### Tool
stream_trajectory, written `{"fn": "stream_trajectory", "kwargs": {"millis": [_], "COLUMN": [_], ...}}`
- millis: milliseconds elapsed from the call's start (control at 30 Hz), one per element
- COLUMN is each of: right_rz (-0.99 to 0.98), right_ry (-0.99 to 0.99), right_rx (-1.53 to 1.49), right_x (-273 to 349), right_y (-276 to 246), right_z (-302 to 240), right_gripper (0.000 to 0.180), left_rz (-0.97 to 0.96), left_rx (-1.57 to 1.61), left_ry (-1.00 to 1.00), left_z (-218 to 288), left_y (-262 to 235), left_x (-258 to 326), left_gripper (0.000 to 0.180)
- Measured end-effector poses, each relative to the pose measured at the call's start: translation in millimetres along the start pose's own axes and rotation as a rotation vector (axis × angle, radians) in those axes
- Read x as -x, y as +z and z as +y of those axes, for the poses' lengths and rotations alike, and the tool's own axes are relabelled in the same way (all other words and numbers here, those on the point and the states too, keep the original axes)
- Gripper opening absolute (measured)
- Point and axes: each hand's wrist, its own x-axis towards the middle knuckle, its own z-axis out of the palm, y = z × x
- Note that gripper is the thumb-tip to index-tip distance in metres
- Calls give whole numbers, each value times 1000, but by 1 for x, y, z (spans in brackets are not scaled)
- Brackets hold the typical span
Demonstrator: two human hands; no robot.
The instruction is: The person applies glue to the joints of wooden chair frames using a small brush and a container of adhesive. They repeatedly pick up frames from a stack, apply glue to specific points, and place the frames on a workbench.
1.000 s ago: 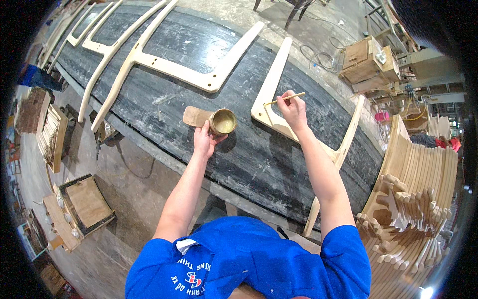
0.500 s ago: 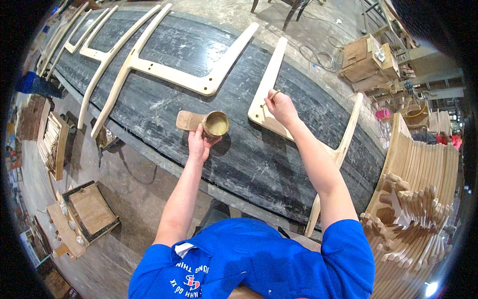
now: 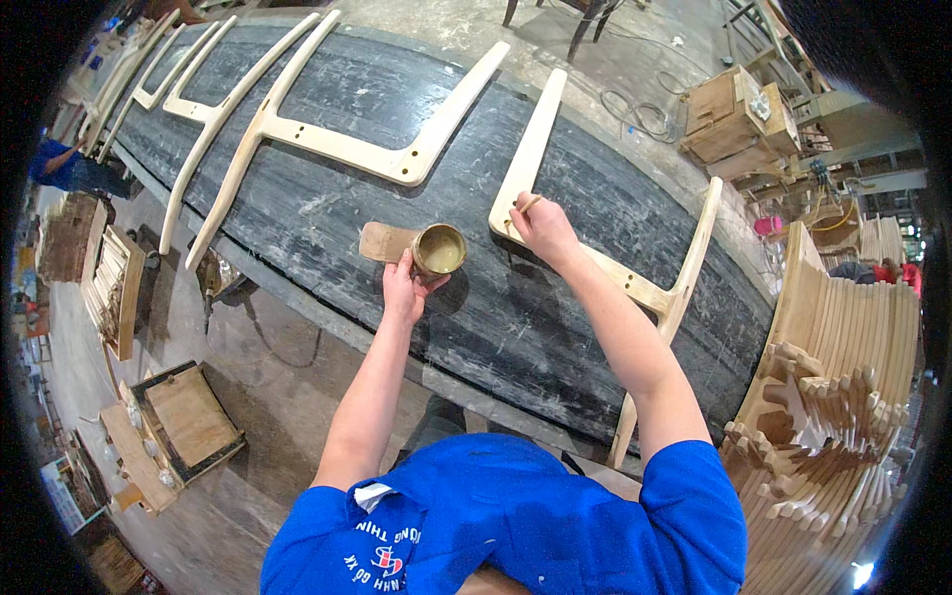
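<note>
Two bare hands: both of them are occupied above a long, worn black tabletop (image 3: pixel 327 203), well apart from each other.
Left hand (image 3: pixel 404 295): clamped on a round, brown-walled cup (image 3: pixel 424 238), thumb on its near side, the other fingers partly hidden beneath.
Cup: tilted toward the camera, with pale, greenish-yellow contents showing inside; it is held over the tabletop, between two frames.
Flat, round-ended brown board (image 3: pixel 385 241): against the cup's left side; whether the two are joined, I cannot tell.
Right hand (image 3: pixel 547 230): fingers together, pinching a thin, yellowish-tan stick (image 3: pixel 531 203) near the corner of the nearer frame.
Stick: slanted, mostly covered by the fingers; whether its tip touches wood is hidden.
Nearer frame: a pale, smooth wooden frame with an angled arm (image 3: pixel 531 154), lying on the tabletop beneath the right hand; dark holes show near its corner and at its far end, beside the leg.
Second frame: a matching pale wooden frame with dark holes (image 3: pixel 409 167), flat on the tabletop, beyond the cup.
Right edge: a dense stack of curved, pale wooden pieces (image 3: pixel 858 317).
Lower left: a square, brown-topped wooden box with dark edging (image 3: pixel 188 412) on the floor.
Far left: a co-worker in blue clothing (image 3: pixel 74 171) beside the tabletop.
</note>
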Motion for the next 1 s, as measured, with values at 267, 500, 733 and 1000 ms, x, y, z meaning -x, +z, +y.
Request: {"fn": "stream_trajectory", "kwargs": {"millis": [267,500,733,1000], "right_rz": [-166,94,397,500], "right_ry": [-247,8,352,424], "right_rx": [103,-365,-921,-1513], "right_x": [17,62,126,194], "right_y": [-17,-63,-102,-137], "right_z": [12,-3,17,44], "right_gripper": [8,12,17,7], "left_rz": [-15,-23,-236,-270], "left_rx": [-123,-367,-454,-165], "left_ry": [63,216,401,107], "left_z": [-10,-19,-53,-94], "left_y": [20,77,166,196], "left_x": [-2,-1,52,72], "left_gripper": [29,26,24,24]}}
